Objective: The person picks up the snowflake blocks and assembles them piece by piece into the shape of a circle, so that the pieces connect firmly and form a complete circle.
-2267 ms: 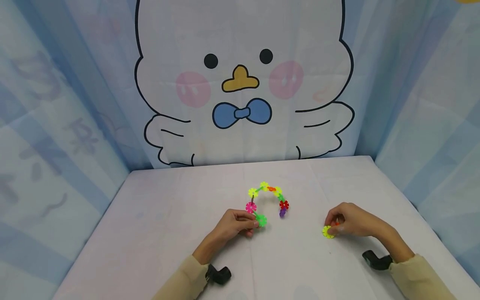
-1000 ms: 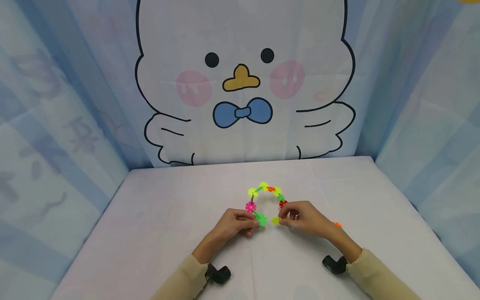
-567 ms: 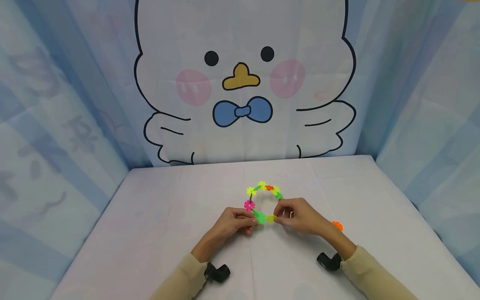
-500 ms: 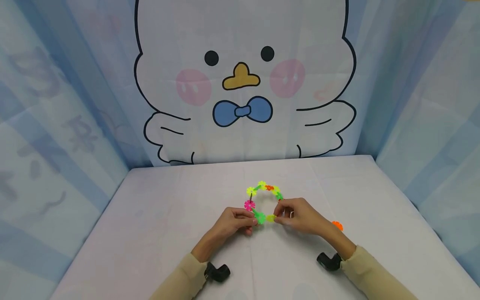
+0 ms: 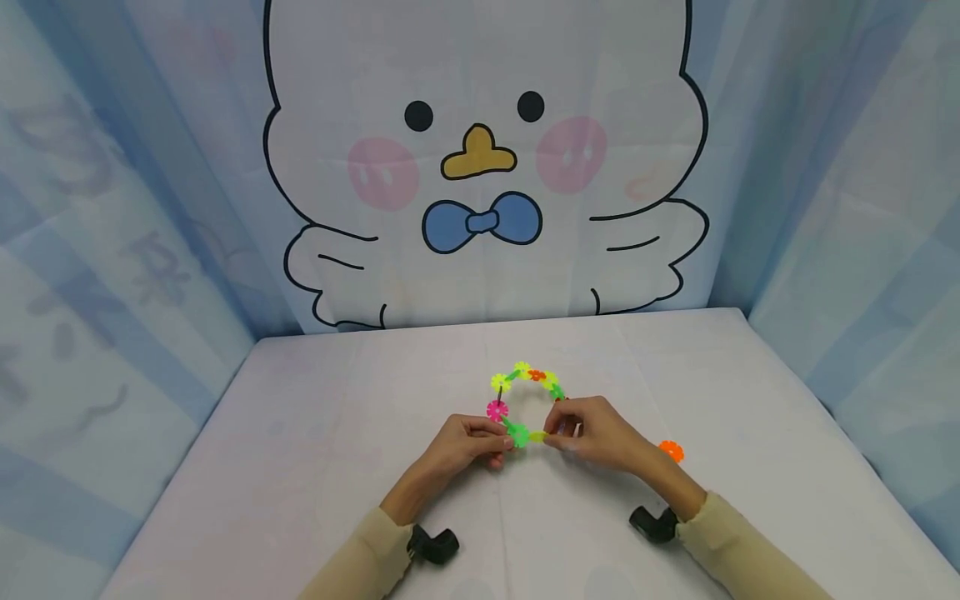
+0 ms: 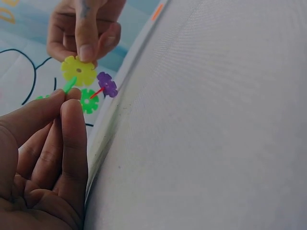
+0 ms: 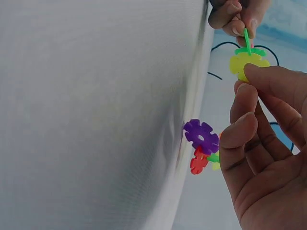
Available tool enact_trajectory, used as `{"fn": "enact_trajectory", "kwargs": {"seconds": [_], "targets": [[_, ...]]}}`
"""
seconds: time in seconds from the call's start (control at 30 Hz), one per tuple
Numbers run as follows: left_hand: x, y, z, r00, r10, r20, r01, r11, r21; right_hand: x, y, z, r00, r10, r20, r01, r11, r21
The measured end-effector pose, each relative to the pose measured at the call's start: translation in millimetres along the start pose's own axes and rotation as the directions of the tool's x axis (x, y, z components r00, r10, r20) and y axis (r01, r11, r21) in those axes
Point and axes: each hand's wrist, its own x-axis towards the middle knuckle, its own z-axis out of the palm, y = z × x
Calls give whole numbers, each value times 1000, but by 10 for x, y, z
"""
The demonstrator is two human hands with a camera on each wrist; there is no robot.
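Note:
A curved chain of flower-shaped interlocking plastic discs [image 5: 522, 369] arches over the table in yellow, orange, green and pink. My left hand [image 5: 468, 446] pinches the green disc [image 5: 518, 435] at its near left end. Between thumb and forefinger of my right hand [image 5: 600, 433] is a yellow disc [image 7: 242, 63], its edge meeting the green one in the right wrist view. How deep the slots sit in each other I cannot tell. The chain's other end, with a purple disc [image 7: 201, 136] and a red disc [image 7: 198, 162], lies behind my right fingers, hidden in the head view.
A loose orange disc [image 5: 671, 452] lies on the white table [image 5: 360, 400] beside my right forearm. Black wrist cameras [image 5: 435, 546] stick out from both sleeves. A curtain with a cartoon bird [image 5: 480, 275] stands behind the table.
My right hand has come left with the yellow disc, from beside the orange disc to the green disc, and edged slightly further left lately. The left hand has stayed nearly still.

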Motion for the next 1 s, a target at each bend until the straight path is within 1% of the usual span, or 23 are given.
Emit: {"fn": "enact_trajectory", "kwargs": {"seconds": [0.43, 0.77, 1.0], "targets": [[1, 0, 0, 1000, -7, -10, 7, 1000, -4, 6, -52, 29, 999, -38, -30, 36, 998, -51], [1, -8, -25, 1000, -3, 5, 3, 1000, 23, 7, -41, 55, 991, -116, -72, 110, 991, -81], [1, -4, -28, 1000, -5, 2, 5, 1000, 19, 5, -30, 71, 989, -129, -75, 123, 989, -79]]}}
